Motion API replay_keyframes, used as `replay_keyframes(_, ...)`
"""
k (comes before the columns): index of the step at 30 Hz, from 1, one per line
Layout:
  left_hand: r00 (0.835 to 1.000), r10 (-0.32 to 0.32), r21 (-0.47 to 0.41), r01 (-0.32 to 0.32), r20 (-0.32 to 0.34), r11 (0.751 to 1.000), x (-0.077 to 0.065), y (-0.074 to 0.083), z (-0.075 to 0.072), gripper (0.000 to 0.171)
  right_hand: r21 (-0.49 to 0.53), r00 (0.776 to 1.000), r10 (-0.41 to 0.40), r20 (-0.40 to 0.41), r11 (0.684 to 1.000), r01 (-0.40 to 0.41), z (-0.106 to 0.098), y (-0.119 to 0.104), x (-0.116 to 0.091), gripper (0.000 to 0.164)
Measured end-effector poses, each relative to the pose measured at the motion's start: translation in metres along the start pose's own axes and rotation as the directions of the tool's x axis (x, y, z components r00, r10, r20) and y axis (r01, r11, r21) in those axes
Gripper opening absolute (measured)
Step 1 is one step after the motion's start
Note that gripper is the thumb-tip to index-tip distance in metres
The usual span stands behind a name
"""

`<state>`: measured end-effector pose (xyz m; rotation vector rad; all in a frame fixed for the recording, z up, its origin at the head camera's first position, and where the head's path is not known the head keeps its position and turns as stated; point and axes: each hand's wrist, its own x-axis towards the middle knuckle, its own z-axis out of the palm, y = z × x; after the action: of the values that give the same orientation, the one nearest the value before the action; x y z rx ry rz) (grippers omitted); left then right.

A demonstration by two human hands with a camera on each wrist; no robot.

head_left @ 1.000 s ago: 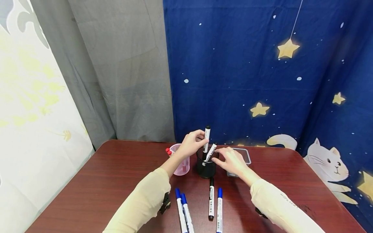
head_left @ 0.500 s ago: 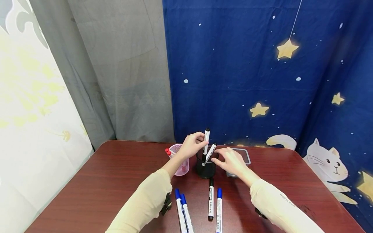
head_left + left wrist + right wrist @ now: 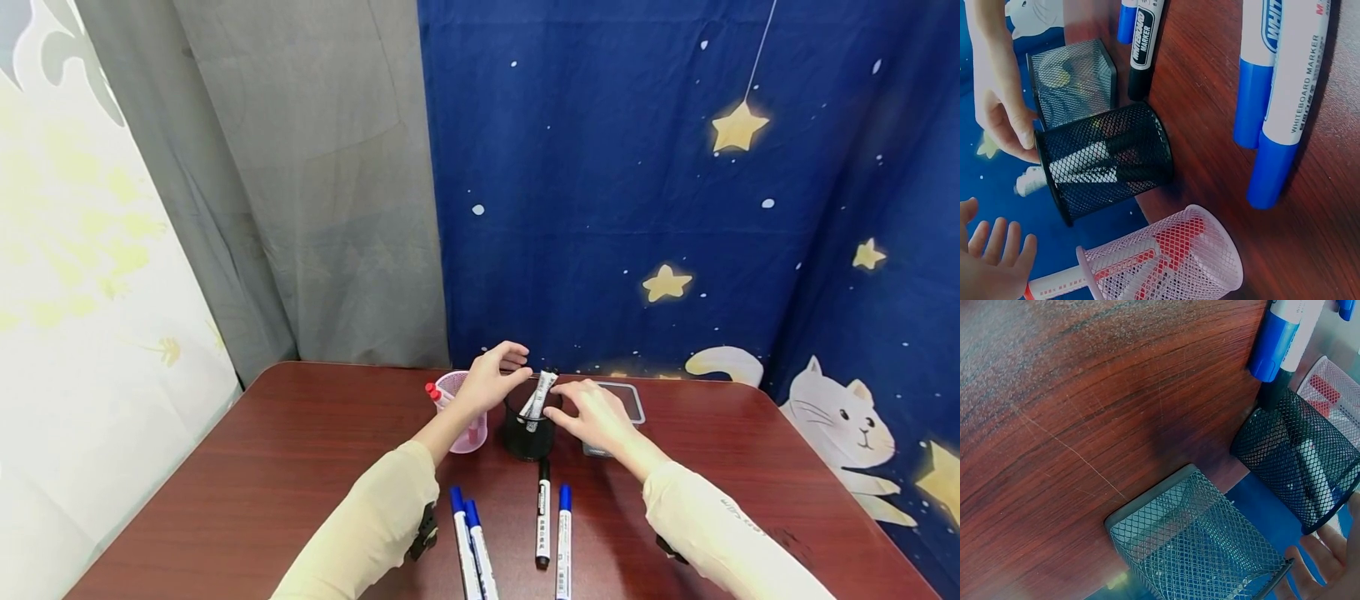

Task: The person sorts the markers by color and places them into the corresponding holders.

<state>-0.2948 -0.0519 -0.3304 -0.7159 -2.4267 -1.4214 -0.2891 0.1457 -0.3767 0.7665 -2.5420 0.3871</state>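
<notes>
A black mesh pen cup [image 3: 527, 442] stands near the table's back edge, with white-barrelled whiteboard markers [image 3: 537, 394] leaning inside it toward the right. My left hand [image 3: 491, 379] hovers at its upper left, fingers spread and nothing between them; in the left wrist view, its fingers [image 3: 997, 247] show beyond the cup's mouth. My right hand [image 3: 596, 412] holds the cup at the right of its rim, thumb and fingertips right at the edge. Left of it, partly behind my left forearm, a pink mesh cup [image 3: 471, 435] contains red-capped markers [image 3: 433, 390].
On the near table lie a black-capped marker [image 3: 543, 517], two blue-capped markers [image 3: 474, 546] side by side, and another blue-capped marker [image 3: 565, 542]. A square dark mesh holder [image 3: 1075, 81] stands right of the black cup, partly behind my right hand. Curtains hang behind the table.
My left hand has let go of the black-capped marker it held upright; that marker has dropped into the black cup and leans beside the other. My right hand stays at the rim.
</notes>
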Motion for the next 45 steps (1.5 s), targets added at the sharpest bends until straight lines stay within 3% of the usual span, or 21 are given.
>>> replay_keyframes(17,0.998,0.062,-0.041,-0.060,0.029,0.997,-0.009,0.004,-0.005,0.023,0.005,1.000,0.000,-0.003,1.000,0.000,-0.001,0.000,0.001,0.038)
replay_keyframes(20,0.996,0.073,-0.045,-0.072,0.042,0.996,-0.014,0.009,-0.006,0.022,0.009,1.000,-0.002,-0.001,1.000,0.002,-0.001,0.000,0.001,0.038)
replay_keyframes(27,0.989,0.126,-0.100,-0.118,0.079,0.988,-0.033,0.039,-0.012,0.018,0.009,1.000,-0.002,0.004,1.000,0.002,-0.002,0.000,0.000,0.037)
replay_keyframes(36,0.952,0.237,0.009,-0.243,0.193,0.970,-0.042,0.015,0.006,0.021,-0.001,1.000,-0.010,-0.009,1.000,0.010,-0.001,0.001,0.000,0.037)
replay_keyframes(41,0.917,0.322,0.084,-0.349,0.233,0.933,-0.052,0.016,0.009,0.022,0.002,1.000,-0.018,-0.005,1.000,0.018,-0.001,0.000,0.000,0.037)
replay_keyframes(45,0.898,0.329,0.203,-0.394,0.292,0.897,-0.064,0.017,0.012,0.020,0.006,1.000,-0.007,0.003,1.000,0.007,-0.001,0.000,0.000,0.037)
